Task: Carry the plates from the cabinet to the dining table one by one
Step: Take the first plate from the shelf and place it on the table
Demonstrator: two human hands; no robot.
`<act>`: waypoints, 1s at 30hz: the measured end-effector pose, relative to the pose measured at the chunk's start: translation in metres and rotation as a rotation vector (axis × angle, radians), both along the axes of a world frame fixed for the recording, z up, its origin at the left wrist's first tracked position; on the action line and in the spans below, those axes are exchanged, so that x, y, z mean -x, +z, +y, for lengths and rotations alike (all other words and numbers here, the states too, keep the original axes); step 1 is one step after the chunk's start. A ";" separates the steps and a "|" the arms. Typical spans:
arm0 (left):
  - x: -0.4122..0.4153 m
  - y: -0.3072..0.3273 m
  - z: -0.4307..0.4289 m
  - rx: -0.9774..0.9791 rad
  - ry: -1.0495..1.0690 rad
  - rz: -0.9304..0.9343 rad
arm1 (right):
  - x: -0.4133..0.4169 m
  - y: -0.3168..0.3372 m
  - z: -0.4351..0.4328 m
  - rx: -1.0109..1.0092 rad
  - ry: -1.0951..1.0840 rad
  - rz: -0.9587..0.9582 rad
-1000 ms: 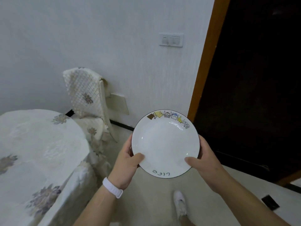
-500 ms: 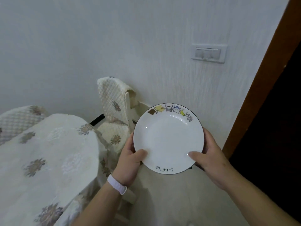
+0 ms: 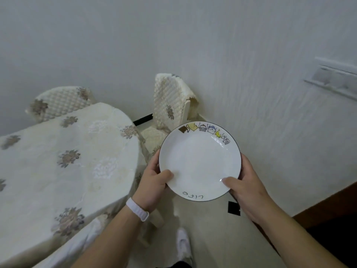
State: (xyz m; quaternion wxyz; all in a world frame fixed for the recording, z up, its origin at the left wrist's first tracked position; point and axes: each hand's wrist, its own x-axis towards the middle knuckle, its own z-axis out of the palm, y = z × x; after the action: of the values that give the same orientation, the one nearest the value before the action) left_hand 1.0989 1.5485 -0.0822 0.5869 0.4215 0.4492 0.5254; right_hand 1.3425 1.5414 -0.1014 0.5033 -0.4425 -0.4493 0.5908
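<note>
White ceramic plate (image 3: 200,161), cartoon rim, at 4 o'clock in view, held level w/ both hands: left hand (image 3: 154,182) and right hand (image 3: 244,185) clamped on opposite edges. Dining table (image 3: 63,161) w/ floral cloth now fills 9 o'clock, closer than 1 s ago; doorway nearly gone. Approach nearly done, set-down next.
</note>
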 end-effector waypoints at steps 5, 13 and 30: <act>0.039 -0.016 0.042 0.034 0.113 -0.037 | 0.037 -0.007 0.062 -0.015 0.078 -0.068; 0.122 -0.029 0.140 0.031 0.270 -0.064 | 0.126 -0.008 0.187 0.013 0.216 -0.125; 0.300 -0.046 0.213 0.072 0.609 -0.063 | 0.333 -0.014 0.343 0.034 0.551 -0.293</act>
State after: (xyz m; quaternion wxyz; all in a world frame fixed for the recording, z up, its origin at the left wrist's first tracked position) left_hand 0.7986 1.7614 -0.1283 0.4306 0.2300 0.5548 0.6737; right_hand 1.0099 1.8844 -0.1154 0.2466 -0.3930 -0.6101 0.6422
